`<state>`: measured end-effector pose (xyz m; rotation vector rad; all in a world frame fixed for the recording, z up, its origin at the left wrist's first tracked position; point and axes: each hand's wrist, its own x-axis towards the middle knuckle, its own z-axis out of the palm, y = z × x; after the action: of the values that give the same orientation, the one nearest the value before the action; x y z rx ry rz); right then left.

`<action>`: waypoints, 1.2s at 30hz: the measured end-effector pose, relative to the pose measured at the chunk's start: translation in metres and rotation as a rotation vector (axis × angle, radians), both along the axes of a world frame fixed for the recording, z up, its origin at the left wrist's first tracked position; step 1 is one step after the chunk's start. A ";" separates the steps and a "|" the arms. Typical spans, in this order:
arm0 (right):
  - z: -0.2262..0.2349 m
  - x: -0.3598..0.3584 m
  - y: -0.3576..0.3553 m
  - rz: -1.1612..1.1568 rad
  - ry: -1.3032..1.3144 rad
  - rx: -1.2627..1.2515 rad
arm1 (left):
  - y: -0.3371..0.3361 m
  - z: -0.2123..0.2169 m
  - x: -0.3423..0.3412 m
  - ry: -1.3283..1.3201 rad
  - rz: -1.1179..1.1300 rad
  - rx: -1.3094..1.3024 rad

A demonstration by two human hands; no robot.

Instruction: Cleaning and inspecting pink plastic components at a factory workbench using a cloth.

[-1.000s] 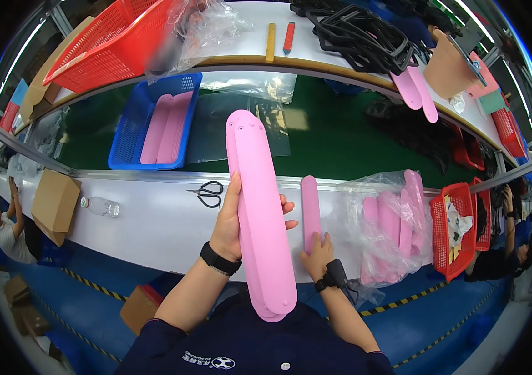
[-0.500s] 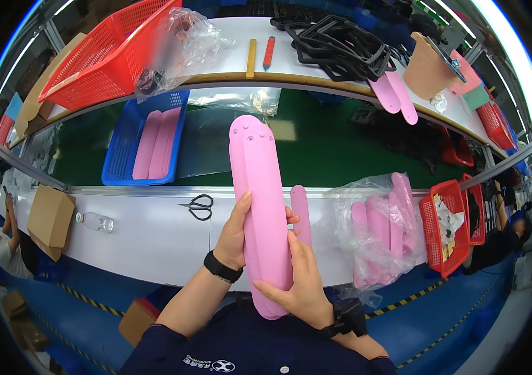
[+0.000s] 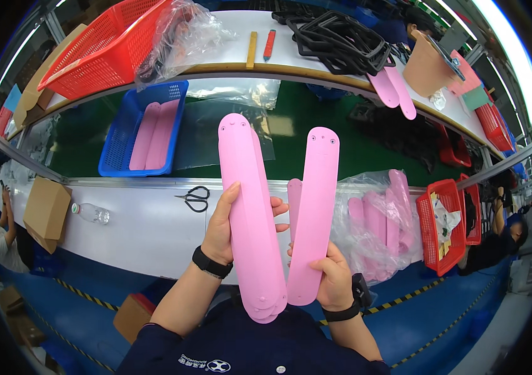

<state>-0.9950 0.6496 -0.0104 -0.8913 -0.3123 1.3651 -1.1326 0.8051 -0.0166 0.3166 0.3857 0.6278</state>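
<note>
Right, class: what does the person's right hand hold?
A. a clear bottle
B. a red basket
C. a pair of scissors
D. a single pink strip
D: the right hand grips the lower end of one pink strip, held apart from the stack in the left hand; the scissors and bottle lie untouched on the white bench.

Pink strips (image 3: 250,206) look matt, smooth, rubbery; bag (image 3: 372,225) at 3 o'clock glossy clear plastic; box (image 3: 45,209) at 9 matt cardboard.
</note>
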 end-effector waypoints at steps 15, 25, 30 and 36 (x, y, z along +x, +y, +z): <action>-0.148 0.024 -0.011 -0.001 -1.329 -0.364 | 0.008 -0.014 -0.012 -0.016 0.076 -0.050; -0.145 0.032 0.008 0.080 -1.423 -0.305 | 0.008 -0.016 -0.001 -0.023 0.032 -0.035; 0.006 -0.022 0.018 0.252 -0.612 0.003 | 0.004 -0.012 0.006 0.112 0.048 0.055; 0.013 -0.018 0.016 0.270 -0.415 -0.004 | 0.001 -0.002 0.015 0.220 0.051 0.122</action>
<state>-1.0125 0.6659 0.0027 -1.1672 -0.7713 1.4180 -1.1178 0.8063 -0.0183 0.4964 0.5691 0.6698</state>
